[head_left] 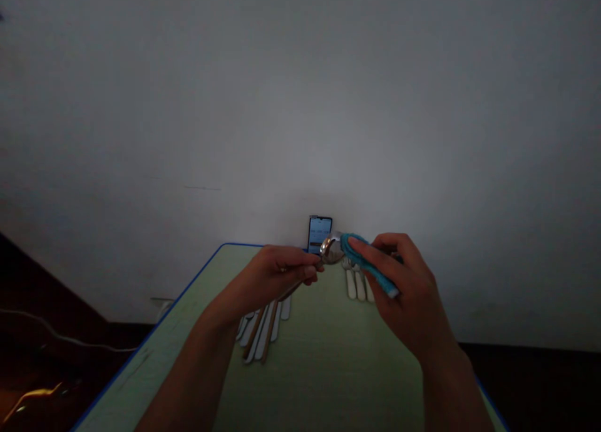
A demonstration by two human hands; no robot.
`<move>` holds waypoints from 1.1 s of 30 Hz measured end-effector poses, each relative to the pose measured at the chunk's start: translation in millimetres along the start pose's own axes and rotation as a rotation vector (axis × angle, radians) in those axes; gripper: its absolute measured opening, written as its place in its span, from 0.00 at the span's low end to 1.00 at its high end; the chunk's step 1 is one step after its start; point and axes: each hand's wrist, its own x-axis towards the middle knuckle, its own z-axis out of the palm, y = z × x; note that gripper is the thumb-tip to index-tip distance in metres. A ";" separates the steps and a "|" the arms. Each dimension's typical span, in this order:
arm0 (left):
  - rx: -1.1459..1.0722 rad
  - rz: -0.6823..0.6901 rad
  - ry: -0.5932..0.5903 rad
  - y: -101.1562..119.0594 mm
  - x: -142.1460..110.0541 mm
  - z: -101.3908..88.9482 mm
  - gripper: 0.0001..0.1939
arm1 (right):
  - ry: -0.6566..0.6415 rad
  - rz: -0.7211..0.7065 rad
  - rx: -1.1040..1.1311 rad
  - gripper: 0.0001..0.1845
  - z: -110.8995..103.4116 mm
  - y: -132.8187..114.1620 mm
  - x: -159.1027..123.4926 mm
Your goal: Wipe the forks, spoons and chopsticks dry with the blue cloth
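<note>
Above the table, my left hand (288, 269) pinches a shiny metal spoon (327, 247) close to its round bowl. Most of the spoon's handle is hidden by that hand. A folded blue cloth (370, 268) is gripped in my right hand (401, 288), with the thumb and fingers pressed around it. The cloth's upper end touches the right side of the bowl. Below my left wrist lies a group of cutlery (263, 329) with white and brown handles. Several white-handled forks (357, 285) lie side by side behind my right hand, partly covered by it.
A phone (320, 228) with a lit screen leans upright against the pale wall (300, 119) at the table's back edge. The light green table (319, 382) has a blue rim. A white cable (70, 339) runs across the dark area at the left.
</note>
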 end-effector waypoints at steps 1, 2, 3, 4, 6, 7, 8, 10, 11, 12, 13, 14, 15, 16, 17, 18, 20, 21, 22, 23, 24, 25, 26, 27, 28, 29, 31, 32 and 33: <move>-0.009 -0.005 -0.003 -0.4 -0.2 0.0 0.10 | 0.003 0.003 -0.004 0.30 0.0 0.0 0.0; -0.018 -0.012 -0.008 -0.8 -0.4 0.1 0.10 | 0.005 0.007 -0.007 0.30 0.0 -0.1 0.1; -0.029 -0.019 -0.010 -1.1 -0.5 0.2 0.10 | 0.008 0.010 -0.008 0.30 0.0 -0.1 0.2; -0.039 -0.028 -0.009 -1.5 -0.6 0.4 0.10 | 0.012 0.015 -0.007 0.30 0.1 -0.2 0.3; -0.057 -0.053 -0.002 -2.1 -0.5 1.1 0.10 | 0.017 0.026 -0.007 0.29 0.5 -0.1 0.5; -0.071 -0.064 0.004 -2.5 -0.3 1.5 0.09 | 0.021 0.031 -0.007 0.29 0.8 0.2 0.6; -0.092 -0.076 0.011 -2.9 -0.2 2.0 0.09 | 0.027 0.035 -0.008 0.29 1.2 0.6 0.6; -0.148 -0.105 0.034 -3.5 0.1 3.1 0.08 | 0.046 0.044 -0.009 0.29 2.3 1.5 0.7; -0.178 -0.121 0.054 -3.7 0.2 3.6 0.08 | 0.058 0.048 -0.010 0.29 3.0 2.0 0.7; -0.208 -0.139 0.079 -3.6 0.2 4.0 0.08 | 0.068 0.052 -0.012 0.29 3.6 2.4 0.6; -0.240 -0.157 0.107 -3.4 0.2 4.4 0.08 | 0.074 0.055 -0.017 0.29 4.2 2.7 0.5; -0.274 -0.173 0.136 -3.0 0.2 4.7 0.08 | 0.079 0.057 -0.021 0.28 4.7 2.8 0.3; -0.308 -0.189 0.162 -2.5 0.2 5.0 0.09 | 0.079 0.059 -0.022 0.28 5.2 2.7 0.1; -0.341 -0.203 0.183 -1.8 0.3 5.1 0.09 | 0.079 0.059 -0.022 0.28 5.6 2.5 -0.1; -0.369 -0.214 0.199 -1.1 0.4 5.3 0.09 | 0.079 0.058 -0.019 0.28 5.9 2.1 -0.3; -0.389 -0.222 0.209 -0.5 0.6 5.4 0.09 | 0.079 0.057 -0.015 0.28 6.1 1.6 -0.4; -0.407 -0.232 0.220 0.2 1.2 5.5 0.08 | 0.076 0.053 -0.008 0.28 6.2 0.6 -0.4; -0.413 -0.236 0.221 0.1 1.5 5.6 0.08 | 0.075 0.050 -0.006 0.28 6.3 0.2 -0.3; -0.419 -0.238 0.221 -0.2 1.8 5.7 0.08 | 0.074 0.049 -0.004 0.28 6.3 -0.1 -0.2; -0.424 -0.241 0.219 -0.8 2.1 5.9 0.08 | 0.074 0.046 -0.002 0.28 6.3 -0.2 -0.1; -0.428 -0.244 0.216 -1.5 2.4 6.1 0.08 | 0.075 0.042 0.000 0.27 6.3 -0.2 -0.1; -0.430 -0.245 0.212 -2.4 2.6 6.3 0.08 | 0.077 0.038 0.002 0.27 6.3 -0.1 -0.1; -0.430 -0.247 0.211 -3.2 2.9 6.4 0.08 | 0.078 0.035 0.004 0.27 6.4 -0.1 -0.1; -0.429 -0.250 0.213 -3.9 3.2 6.6 0.08 | 0.078 0.033 0.006 0.28 6.4 -0.1 -0.3; -0.427 -0.253 0.217 -4.6 3.4 6.8 0.09 | 0.079 0.031 0.008 0.28 6.5 -0.2 -0.4; -0.424 -0.256 0.223 -5.1 3.8 7.0 0.09 | 0.078 0.030 0.009 0.28 6.5 -0.5 -0.6; -0.421 -0.262 0.236 -5.9 4.6 7.5 0.10 | 0.069 0.028 0.013 0.29 6.4 -1.7 -0.9; -0.427 -0.268 0.241 -6.1 5.2 7.8 0.10 | 0.063 0.024 0.015 0.29 6.5 -2.5 -0.8; -0.439 -0.275 0.245 -6.2 5.8 8.4 0.10 | 0.056 0.024 0.018 0.29 6.6 -3.4 -0.6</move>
